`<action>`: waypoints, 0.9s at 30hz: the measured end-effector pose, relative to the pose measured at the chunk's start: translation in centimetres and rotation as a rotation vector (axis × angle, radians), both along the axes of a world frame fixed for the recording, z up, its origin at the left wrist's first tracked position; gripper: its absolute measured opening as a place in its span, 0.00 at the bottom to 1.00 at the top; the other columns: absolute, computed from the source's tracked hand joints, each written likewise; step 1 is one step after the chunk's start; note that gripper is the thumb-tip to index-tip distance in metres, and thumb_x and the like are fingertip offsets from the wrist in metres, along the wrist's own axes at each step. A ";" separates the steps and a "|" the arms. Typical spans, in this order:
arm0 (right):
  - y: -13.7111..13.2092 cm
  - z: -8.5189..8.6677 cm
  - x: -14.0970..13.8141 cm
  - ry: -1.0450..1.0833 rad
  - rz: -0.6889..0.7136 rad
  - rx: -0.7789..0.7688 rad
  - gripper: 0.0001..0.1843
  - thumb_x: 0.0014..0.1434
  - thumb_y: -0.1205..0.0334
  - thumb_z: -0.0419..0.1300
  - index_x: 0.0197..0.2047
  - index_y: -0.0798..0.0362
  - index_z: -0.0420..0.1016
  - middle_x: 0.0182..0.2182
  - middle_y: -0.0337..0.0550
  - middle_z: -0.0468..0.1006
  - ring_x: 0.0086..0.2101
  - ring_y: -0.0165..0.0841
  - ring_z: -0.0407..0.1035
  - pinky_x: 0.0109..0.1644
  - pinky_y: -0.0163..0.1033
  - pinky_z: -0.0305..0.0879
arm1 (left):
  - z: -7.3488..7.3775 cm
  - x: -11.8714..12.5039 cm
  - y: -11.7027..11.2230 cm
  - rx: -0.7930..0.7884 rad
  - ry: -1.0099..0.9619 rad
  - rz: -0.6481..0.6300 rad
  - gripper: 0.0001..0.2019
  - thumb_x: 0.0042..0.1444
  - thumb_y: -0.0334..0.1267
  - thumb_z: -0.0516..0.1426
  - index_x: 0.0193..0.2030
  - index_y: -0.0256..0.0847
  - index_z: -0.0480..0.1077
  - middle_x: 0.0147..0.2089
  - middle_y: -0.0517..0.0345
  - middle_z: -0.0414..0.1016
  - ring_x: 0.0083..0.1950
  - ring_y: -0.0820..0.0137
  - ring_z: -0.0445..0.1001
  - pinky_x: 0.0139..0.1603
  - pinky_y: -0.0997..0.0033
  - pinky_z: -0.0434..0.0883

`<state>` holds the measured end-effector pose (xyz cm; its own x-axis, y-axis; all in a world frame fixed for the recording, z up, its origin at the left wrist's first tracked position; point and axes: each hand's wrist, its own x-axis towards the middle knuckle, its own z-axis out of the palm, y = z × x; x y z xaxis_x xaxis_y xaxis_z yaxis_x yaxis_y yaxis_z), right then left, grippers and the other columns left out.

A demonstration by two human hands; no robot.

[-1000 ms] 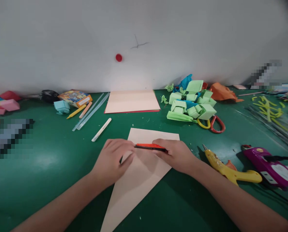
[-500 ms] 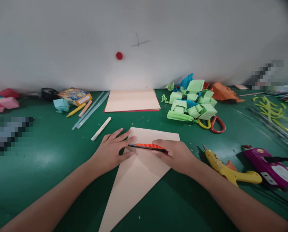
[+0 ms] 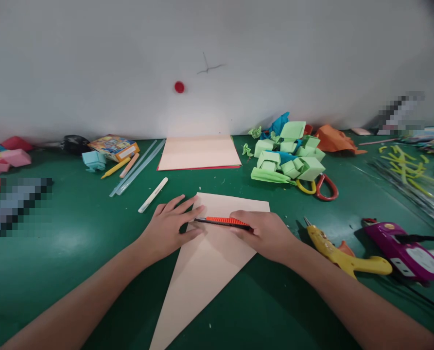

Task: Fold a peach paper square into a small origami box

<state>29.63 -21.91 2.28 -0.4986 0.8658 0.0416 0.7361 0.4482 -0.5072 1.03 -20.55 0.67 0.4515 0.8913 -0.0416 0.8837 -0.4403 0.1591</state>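
We hold an orange-and-black utility knife (image 3: 220, 221) in our right hand (image 3: 268, 235), the fingers curled around its handle and its tip pointing at our left hand (image 3: 165, 232). That left hand lies flat with fingers fanned wide on the left edge of the peach paper (image 3: 198, 279), presumably to pin it against the desk (image 3: 74, 257). The paper sits beneath both hands, its narrow end running toward us, and the knife lies almost level across it, perhaps to follow a line there. Whether the tip touches the left fingers, we cannot tell. A yellow glue gun (image 3: 333, 253) rests to the right of our right hand, probably set aside within reach. Beyond our hands, the stack of paper (image 3: 202, 153) sits against the wall (image 3: 111, 63), seemingly to leave us working room.
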 end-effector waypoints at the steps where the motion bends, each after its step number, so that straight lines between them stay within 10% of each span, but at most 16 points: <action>1: 0.0 0.0 0.0 -0.002 0.001 0.003 0.15 0.70 0.52 0.54 0.53 0.45 0.76 0.46 0.41 0.84 0.43 0.40 0.77 0.41 0.39 0.65 | 0.0 0.0 0.0 0.002 0.003 -0.001 0.28 0.67 0.62 0.51 0.71 0.63 0.62 0.78 0.67 0.53 0.78 0.47 0.49 0.69 0.42 0.57; 27: 0.2 -0.1 0.3 -0.027 -0.022 0.017 0.16 0.69 0.51 0.53 0.53 0.45 0.76 0.48 0.41 0.84 0.45 0.41 0.77 0.41 0.39 0.63 | 0.0 -0.1 -0.1 0.082 -0.008 -0.040 0.22 0.73 0.49 0.46 0.71 0.63 0.62 0.76 0.67 0.57 0.76 0.51 0.53 0.67 0.43 0.61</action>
